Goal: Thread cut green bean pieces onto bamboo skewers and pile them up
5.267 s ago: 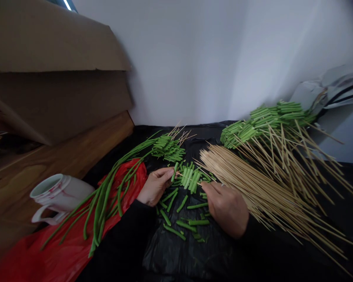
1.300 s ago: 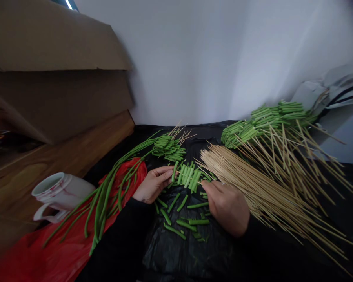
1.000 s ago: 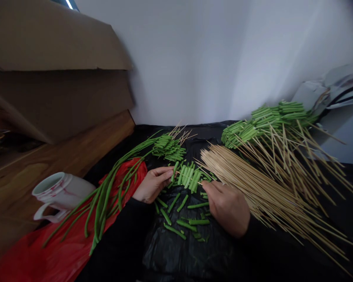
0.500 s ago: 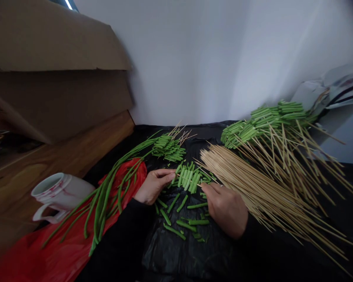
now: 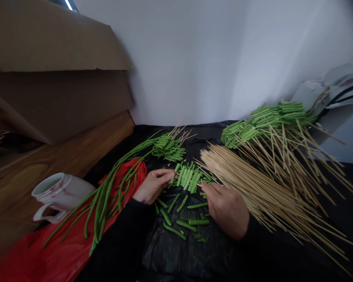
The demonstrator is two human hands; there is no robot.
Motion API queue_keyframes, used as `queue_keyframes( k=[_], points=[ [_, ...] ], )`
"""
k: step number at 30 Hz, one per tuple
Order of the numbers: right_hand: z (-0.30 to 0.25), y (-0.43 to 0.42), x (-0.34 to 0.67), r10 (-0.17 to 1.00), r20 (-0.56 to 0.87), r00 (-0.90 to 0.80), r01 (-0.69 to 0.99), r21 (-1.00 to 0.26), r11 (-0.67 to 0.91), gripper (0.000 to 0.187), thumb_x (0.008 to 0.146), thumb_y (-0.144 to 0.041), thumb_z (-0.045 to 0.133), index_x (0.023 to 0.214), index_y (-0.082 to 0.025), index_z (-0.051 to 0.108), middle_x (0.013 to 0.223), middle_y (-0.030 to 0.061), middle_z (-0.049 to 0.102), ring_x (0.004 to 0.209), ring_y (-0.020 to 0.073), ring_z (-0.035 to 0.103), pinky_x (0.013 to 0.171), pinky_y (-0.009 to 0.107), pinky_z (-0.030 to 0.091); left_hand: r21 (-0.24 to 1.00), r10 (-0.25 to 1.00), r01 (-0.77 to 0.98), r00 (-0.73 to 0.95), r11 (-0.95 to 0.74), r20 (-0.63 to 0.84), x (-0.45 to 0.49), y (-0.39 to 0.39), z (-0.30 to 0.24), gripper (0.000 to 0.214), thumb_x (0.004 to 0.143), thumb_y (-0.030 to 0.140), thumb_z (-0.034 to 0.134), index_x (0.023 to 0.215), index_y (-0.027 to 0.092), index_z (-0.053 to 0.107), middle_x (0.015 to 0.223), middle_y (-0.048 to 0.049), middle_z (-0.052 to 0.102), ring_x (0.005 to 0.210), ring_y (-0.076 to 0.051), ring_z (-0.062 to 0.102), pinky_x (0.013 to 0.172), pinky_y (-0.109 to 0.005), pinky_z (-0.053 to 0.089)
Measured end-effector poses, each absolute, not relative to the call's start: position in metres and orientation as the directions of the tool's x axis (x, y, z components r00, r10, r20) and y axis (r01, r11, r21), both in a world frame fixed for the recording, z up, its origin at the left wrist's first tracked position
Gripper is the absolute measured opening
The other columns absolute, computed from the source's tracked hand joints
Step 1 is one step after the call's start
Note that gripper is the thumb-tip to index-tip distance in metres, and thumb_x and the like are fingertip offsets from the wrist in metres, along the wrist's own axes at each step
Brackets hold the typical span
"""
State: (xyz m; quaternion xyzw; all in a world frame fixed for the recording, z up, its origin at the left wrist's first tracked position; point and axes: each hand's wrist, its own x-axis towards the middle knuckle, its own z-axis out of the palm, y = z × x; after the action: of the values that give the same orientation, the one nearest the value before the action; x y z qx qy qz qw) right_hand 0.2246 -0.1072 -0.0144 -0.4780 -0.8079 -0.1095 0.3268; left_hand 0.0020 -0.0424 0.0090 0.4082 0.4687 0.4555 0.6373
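Head | skewer (image 5: 199,185) runs crosswise, slanting nearer rightward | bean pieces (image 5: 187,178) lie athwart | left hand (image 5: 153,186) and right hand (image 5: 227,210) pinch skewer

Outermost bean piece (image 5: 177,168) slid inward along the skewer (image 5: 199,185), now closer to the threaded row (image 5: 188,178)

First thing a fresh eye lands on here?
Probably the red bag at lower left, the most vivid colour in view, with long beans lying over it. Next, the thick bundle of sticks slanting across the right side. Then the centre, where the left hand and right hand hold a skewer of cut beans between them.
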Motion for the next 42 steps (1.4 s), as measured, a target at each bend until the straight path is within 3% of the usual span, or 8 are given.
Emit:
queue_keyframes(
  k=[9,14,25,30,35,42],
  points=[
    [-0.015,-0.109,0.224,0.709,0.618,-0.340,0.838,-0.143,0.527,0.027,0.088,-0.009,0.042,0.101,-0.014,0.065,0.074,0.0027,0.062,0.066,0.0142,0.055,0.059,0.029,0.032,0.945,0.953,-0.155,0.138,0.288,-0.268,0.004,-0.044,0.014,0.028,0.050,0.027,0.089,0.070,0.013,0.075,0.070,-0.0042,0.071,0.067,-0.010,0.059,0.069,-0.023,0.044],
    [-0.015,-0.109,0.223,0.699,0.630,-0.339,0.832,-0.146,0.535,0.028,0.087,-0.008,0.041,0.101,-0.015,0.065,0.073,0.0023,0.062,0.064,0.0134,0.054,0.058,0.029,0.032,0.946,0.952,-0.143,0.138,0.292,-0.273,0.004,-0.044,0.012,0.025,0.051,0.025,0.088,0.068,0.013,0.075,0.064,-0.0021,0.067,0.060,-0.008,0.054,0.062,-0.022,0.042],
    [-0.015,-0.108,0.223,0.685,0.641,-0.346,0.828,-0.135,0.544,0.030,0.086,-0.007,0.040,0.102,-0.014,0.065,0.071,0.0017,0.060,0.063,0.0133,0.053,0.057,0.030,0.031,0.940,0.942,-0.140,0.179,0.311,-0.284,0.006,-0.046,0.012,0.021,0.054,0.022,0.087,0.068,0.012,0.074,0.062,-0.0014,0.064,0.060,-0.009,0.054,0.064,-0.023,0.043],
    [-0.010,-0.103,0.228,0.672,0.666,-0.325,0.851,-0.104,0.515,0.028,0.088,-0.009,0.042,0.102,-0.014,0.065,0.072,0.0015,0.061,0.061,0.0134,0.052,0.057,0.029,0.031,0.981,0.982,-0.099,0.104,0.170,-0.160,0.007,-0.044,0.013,0.026,0.059,0.032,0.083,0.076,0.013,0.075,0.071,-0.0040,0.069,0.066,-0.012,0.058,0.067,-0.025,0.044],
    [-0.008,-0.096,0.240,0.663,0.700,-0.264,0.896,-0.076,0.437,0.027,0.088,-0.010,0.044,0.103,-0.015,0.065,0.074,0.0025,0.062,0.063,0.0131,0.053,0.058,0.028,0.032,0.985,0.980,0.148,-0.164,-0.089,0.113,-0.004,-0.038,0.019,0.030,0.066,0.040,0.077,0.082,0.015,0.076,0.084,-0.0086,0.074,0.081,-0.020,0.063,0.077,-0.029,0.045],
    [-0.010,-0.095,0.242,0.665,0.694,-0.277,0.903,-0.049,0.427,0.027,0.088,-0.011,0.043,0.102,-0.017,0.065,0.073,0.0009,0.062,0.061,0.0134,0.053,0.057,0.029,0.031,0.796,0.965,0.579,-0.058,-0.177,0.257,-0.015,-0.034,0.008,0.014,0.070,0.031,0.071,0.076,0.019,0.075,0.079,-0.0064,0.072,0.075,-0.021,0.061,0.072,-0.030,0.041]
  ],
)
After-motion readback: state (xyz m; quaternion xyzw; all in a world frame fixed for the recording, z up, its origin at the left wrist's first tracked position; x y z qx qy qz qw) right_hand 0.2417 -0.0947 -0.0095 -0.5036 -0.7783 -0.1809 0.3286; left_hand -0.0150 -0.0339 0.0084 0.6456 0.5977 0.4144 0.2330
